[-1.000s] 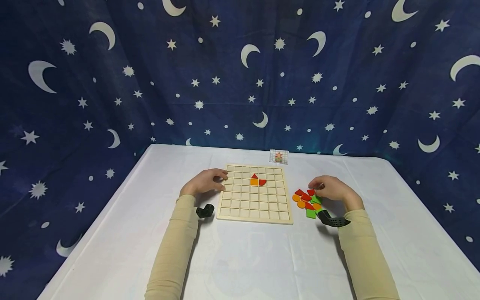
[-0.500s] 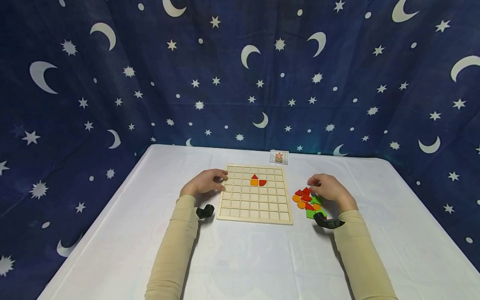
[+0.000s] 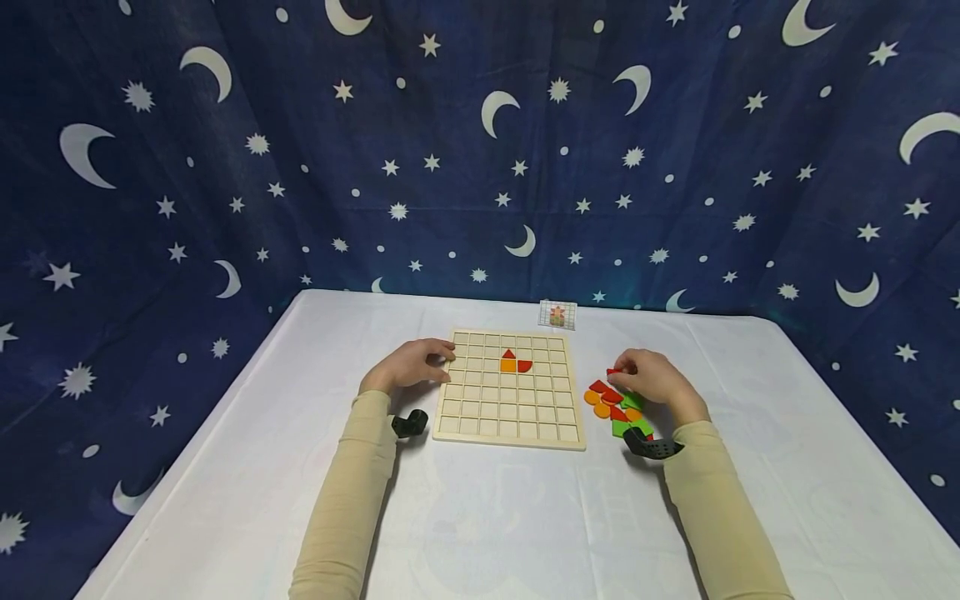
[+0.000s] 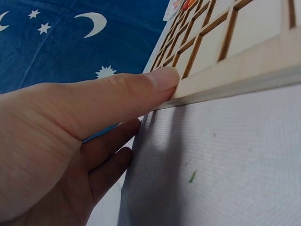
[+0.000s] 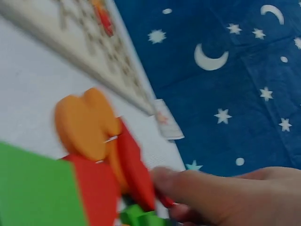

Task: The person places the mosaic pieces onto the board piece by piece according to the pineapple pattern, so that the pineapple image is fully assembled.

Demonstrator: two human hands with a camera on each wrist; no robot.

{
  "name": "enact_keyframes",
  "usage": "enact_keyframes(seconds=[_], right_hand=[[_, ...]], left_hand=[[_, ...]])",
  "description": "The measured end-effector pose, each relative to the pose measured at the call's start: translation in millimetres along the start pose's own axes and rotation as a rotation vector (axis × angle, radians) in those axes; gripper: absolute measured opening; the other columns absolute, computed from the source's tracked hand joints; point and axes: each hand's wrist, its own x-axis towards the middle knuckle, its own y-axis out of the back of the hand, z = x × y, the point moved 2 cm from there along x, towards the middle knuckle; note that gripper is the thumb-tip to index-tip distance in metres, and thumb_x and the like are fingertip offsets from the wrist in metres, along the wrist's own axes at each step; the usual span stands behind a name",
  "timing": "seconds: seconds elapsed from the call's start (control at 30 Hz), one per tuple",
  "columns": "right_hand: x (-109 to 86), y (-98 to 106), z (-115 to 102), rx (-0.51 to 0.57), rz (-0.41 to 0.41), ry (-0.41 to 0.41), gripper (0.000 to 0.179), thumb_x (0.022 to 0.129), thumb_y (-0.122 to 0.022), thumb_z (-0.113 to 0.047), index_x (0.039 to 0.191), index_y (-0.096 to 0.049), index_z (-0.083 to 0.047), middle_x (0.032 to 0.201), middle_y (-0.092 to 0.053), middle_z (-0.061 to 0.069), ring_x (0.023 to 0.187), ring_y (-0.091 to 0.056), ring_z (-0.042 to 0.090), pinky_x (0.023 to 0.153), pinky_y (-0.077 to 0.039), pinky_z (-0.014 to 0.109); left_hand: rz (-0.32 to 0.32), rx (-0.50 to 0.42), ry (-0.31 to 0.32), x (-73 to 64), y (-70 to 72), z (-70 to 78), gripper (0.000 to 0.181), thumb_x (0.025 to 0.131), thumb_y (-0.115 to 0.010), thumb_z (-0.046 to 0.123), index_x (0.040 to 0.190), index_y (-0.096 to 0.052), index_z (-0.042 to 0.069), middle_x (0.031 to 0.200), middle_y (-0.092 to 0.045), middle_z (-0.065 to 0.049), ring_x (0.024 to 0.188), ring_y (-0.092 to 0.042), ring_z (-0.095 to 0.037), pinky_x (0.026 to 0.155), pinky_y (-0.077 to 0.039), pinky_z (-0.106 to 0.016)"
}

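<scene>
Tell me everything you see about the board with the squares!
The grid board looks like pale wood, with a plain rim and strips dividing it into square cells. It lies flat on the white tablecloth. An orange square, red triangle and red quarter-circle sit in neighbouring cells. The left hand touches its left edge.

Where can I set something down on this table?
White cloth lies bare in front of the grid board, between the sleeves, left of the left hand and right of the right hand. It is crowded where coloured pieces heap between board and hand.
</scene>
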Motion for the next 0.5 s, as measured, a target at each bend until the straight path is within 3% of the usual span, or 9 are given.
enact_keyframes(seconds=[0.1,0.23,0.37,0.5], right_hand=[[1.3,-2.2,0.5,0.0,0.045,-0.085,0.028,0.092,-0.068,-0.029,0.097,-0.063,-0.002,0.082,-0.057,0.008,0.078,-0.05,0.024,0.067,-0.045,0.029],[0.6,-1.6,0.7,0.02,0.055,-0.114,0.028,0.094,-0.065,-0.027,0.103,-0.062,-0.001,0.084,-0.058,0.01,0.077,-0.051,0.024,0.066,-0.046,0.03],[-0.4,1.3,2.2,0.066,0.013,-0.017,0.03,0.095,-0.063,-0.024,0.114,-0.063,-0.001,0.087,-0.064,0.007,0.074,-0.054,0.021,0.067,-0.049,0.03],[-0.5,1.9,2.8,0.097,-0.006,0.04,0.03,0.093,-0.065,-0.019,0.115,-0.064,0.001,0.091,-0.065,0.007,0.078,-0.056,0.022,0.071,-0.051,0.033]], left_hand=[[-0.004,0.001,0.001,0.1,-0.5,-0.2,0.042,0.086,-0.076,0.017,0.125,-0.066,0.006,0.147,-0.049,-0.007,0.139,-0.039,-0.028,0.115,-0.031,-0.042],[-0.005,0.004,-0.002,0.7,-1.0,-0.5,0.043,0.086,-0.076,0.018,0.125,-0.065,0.006,0.147,-0.049,-0.006,0.139,-0.039,-0.028,0.115,-0.031,-0.042],[-0.001,0.002,0.004,1.4,-1.3,-1.4,0.043,0.086,-0.076,0.018,0.125,-0.065,0.006,0.147,-0.049,-0.006,0.139,-0.039,-0.027,0.115,-0.031,-0.042],[-0.002,-0.008,0.014,1.5,-1.3,-1.2,0.043,0.085,-0.076,0.018,0.125,-0.065,0.007,0.147,-0.048,-0.005,0.14,-0.038,-0.027,0.115,-0.03,-0.042]])
